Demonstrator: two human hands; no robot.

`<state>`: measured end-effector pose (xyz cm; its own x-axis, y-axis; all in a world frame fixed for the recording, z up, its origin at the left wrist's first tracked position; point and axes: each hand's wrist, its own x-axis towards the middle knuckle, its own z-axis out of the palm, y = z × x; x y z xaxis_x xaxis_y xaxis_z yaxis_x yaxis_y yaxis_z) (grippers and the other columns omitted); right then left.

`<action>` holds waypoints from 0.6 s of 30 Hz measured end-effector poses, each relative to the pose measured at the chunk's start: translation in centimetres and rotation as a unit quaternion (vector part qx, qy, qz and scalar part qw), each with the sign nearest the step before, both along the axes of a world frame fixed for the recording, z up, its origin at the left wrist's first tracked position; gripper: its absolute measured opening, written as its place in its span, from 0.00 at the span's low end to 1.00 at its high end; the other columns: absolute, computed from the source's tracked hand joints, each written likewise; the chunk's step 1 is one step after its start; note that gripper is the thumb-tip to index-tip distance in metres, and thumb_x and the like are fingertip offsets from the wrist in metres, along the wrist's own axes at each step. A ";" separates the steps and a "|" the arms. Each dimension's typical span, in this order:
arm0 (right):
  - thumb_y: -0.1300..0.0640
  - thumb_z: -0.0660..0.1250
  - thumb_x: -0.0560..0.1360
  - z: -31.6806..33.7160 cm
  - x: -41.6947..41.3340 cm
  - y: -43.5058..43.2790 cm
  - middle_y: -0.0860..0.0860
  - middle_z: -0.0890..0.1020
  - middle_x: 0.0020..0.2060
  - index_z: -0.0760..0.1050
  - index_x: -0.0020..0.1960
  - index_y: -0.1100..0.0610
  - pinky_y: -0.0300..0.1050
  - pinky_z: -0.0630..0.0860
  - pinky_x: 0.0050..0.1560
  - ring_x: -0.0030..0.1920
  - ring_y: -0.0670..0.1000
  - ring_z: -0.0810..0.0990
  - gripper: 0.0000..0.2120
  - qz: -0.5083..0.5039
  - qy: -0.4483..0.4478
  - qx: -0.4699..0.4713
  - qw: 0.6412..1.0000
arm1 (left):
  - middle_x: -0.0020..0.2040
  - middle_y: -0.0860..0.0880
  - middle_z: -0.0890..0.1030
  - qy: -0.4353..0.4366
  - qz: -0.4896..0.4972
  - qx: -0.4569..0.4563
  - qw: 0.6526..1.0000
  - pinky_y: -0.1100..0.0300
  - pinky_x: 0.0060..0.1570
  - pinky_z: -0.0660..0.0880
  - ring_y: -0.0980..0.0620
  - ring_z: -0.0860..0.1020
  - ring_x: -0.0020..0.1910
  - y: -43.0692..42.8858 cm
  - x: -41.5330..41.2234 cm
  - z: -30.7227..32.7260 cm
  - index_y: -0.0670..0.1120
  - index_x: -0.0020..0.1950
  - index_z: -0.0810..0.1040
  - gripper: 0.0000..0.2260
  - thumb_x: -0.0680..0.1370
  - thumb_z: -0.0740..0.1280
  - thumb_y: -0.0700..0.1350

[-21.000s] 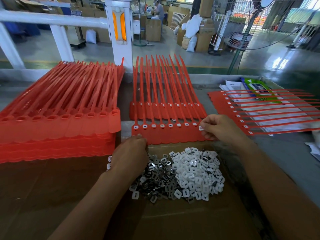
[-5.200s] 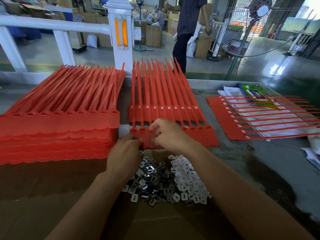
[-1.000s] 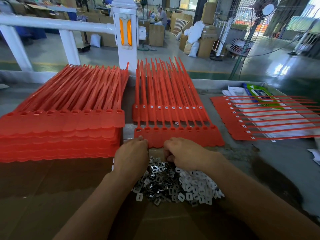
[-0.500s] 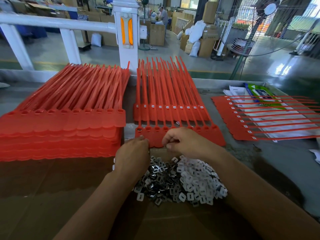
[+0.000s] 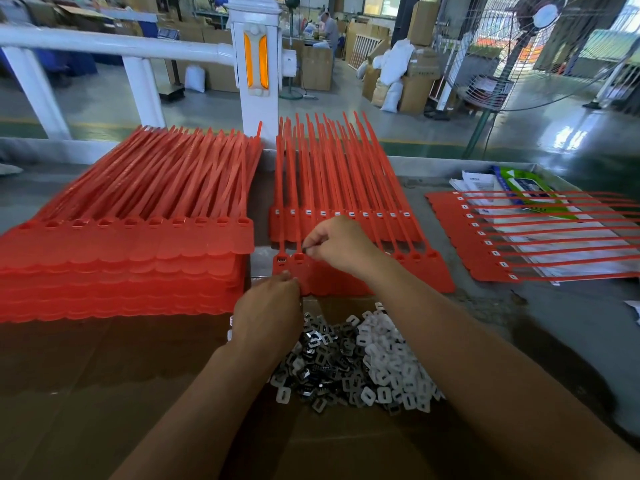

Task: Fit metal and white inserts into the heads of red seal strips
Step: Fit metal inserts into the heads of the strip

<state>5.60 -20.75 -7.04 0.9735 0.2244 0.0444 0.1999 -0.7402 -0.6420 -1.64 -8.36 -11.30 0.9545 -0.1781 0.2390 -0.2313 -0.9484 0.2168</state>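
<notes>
Fingers (image 5: 314,242): the right hand (image 5: 343,245) thumb and forefinger are closed narrowly on a small dark metal insert (image 5: 306,250).
Insert: held just over the second head from the left in the near row of red plastic seal strips (image 5: 426,268).
Left hand (image 5: 268,308): fingertips are bunched at that row's near edge; a grip cannot be told.
Supply: heaped metal inserts (image 5: 318,358) and white plastic inserts (image 5: 391,362) are laid touching on brown cardboard (image 5: 104,393).
Beside: a tall stack of red strips (image 5: 121,247), to the left.
</notes>
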 end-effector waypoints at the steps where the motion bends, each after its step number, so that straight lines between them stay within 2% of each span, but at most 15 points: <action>1: 0.64 0.67 0.72 -0.2 0.3 0.4 0.53 0.83 0.47 0.82 0.49 0.60 0.36 0.69 0.46 0.43 0.44 0.76 0.07 -0.003 -0.002 0.001 1.000 | 0.55 0.52 0.77 0.001 -0.001 0.003 1.000 0.61 0.43 0.72 0.51 0.76 0.52 0.0 0.0 0.0 0.47 0.56 0.76 0.13 0.75 0.58 0.38; 5: 0.63 0.64 0.74 -1.4 1.3 1.2 0.54 0.83 0.51 0.82 0.50 0.60 0.37 0.70 0.48 0.52 0.51 0.79 0.09 -0.019 0.009 -0.027 0.999 | 0.55 0.52 0.77 0.005 -0.001 0.011 1.000 0.61 0.43 0.71 0.51 0.76 0.52 0.0 0.0 0.0 0.48 0.56 0.75 0.13 0.75 0.57 0.39; 14: 0.60 0.65 0.74 -2.1 1.9 1.4 0.53 0.83 0.51 0.82 0.50 0.59 0.41 0.74 0.50 0.52 0.52 0.79 0.08 -0.013 0.022 -0.089 0.996 | 0.61 0.52 0.75 0.006 0.005 0.023 1.000 0.59 0.49 0.72 0.51 0.75 0.57 0.0 0.2 -0.3 0.48 0.60 0.74 0.15 0.76 0.57 0.39; 18: 0.61 0.65 0.74 -2.2 1.8 1.5 0.53 0.83 0.51 0.82 0.50 0.59 0.39 0.72 0.47 0.52 0.51 0.79 0.08 -0.017 0.015 -0.087 0.996 | 0.61 0.52 0.75 0.004 0.006 0.023 1.000 0.60 0.49 0.72 0.51 0.75 0.56 0.1 0.2 -0.3 0.48 0.60 0.74 0.15 0.76 0.57 0.39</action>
